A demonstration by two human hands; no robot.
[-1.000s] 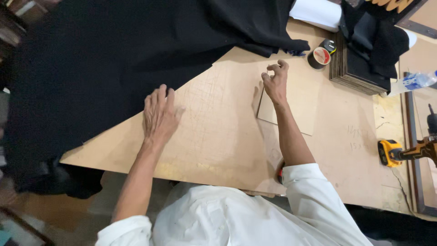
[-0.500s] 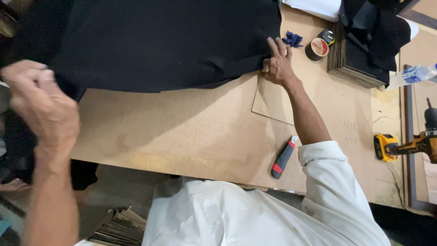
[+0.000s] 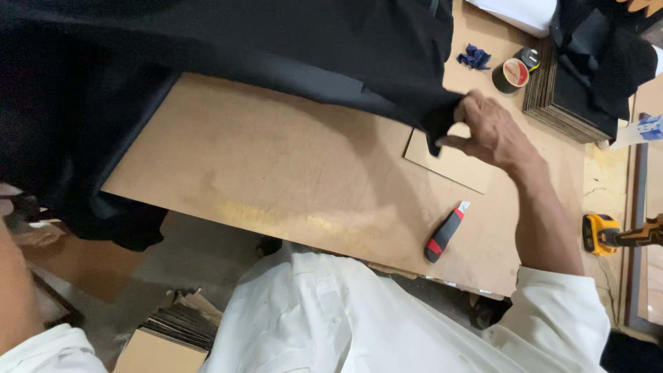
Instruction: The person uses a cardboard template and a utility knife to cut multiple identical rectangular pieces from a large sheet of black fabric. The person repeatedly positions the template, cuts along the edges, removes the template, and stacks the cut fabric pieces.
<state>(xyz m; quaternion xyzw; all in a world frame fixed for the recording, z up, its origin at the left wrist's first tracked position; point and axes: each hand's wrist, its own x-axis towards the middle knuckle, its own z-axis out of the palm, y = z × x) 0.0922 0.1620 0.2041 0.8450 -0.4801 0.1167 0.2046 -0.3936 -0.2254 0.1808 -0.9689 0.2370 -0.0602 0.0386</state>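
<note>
At the right of centre in the frame, the right hand [image 3: 487, 131] pinches a corner of the black cloth [image 3: 228, 62] between thumb and fingertips, the other fingers curled loosely; the pinched corner hangs down in a small fold just above a small rectangular board piece [image 3: 452, 164]. The forearm runs down to the lower right into a white sleeve [image 3: 552, 318].

The left hand itself is out of sight: only a bare forearm [image 3: 15, 290] shows along the lower left edge, rising toward the cloth's dark mass there, so I cannot tell whether that hand is open or closed or what it holds.

The black cloth fills the upper left and top of the frame, draped over the far part of a large brown board [image 3: 276, 179] that lies on the tabletop [image 3: 608, 186], and it spills over the board's left end toward the floor. Its near edge runs in a slant from the middle left up to the pinching hand.

Below the right hand, on the board's bare surface, lies a utility knife [image 3: 445, 233] with a black and red handle, its blade pointing toward the upper right, apart from the hand. In the upper right stand a roll of tape [image 3: 511, 74], a crumpled blue scrap [image 3: 474, 56] and a stack of dark sheets [image 3: 563, 103]. A yellow power drill [image 3: 608, 233] lies at the right edge.
</note>
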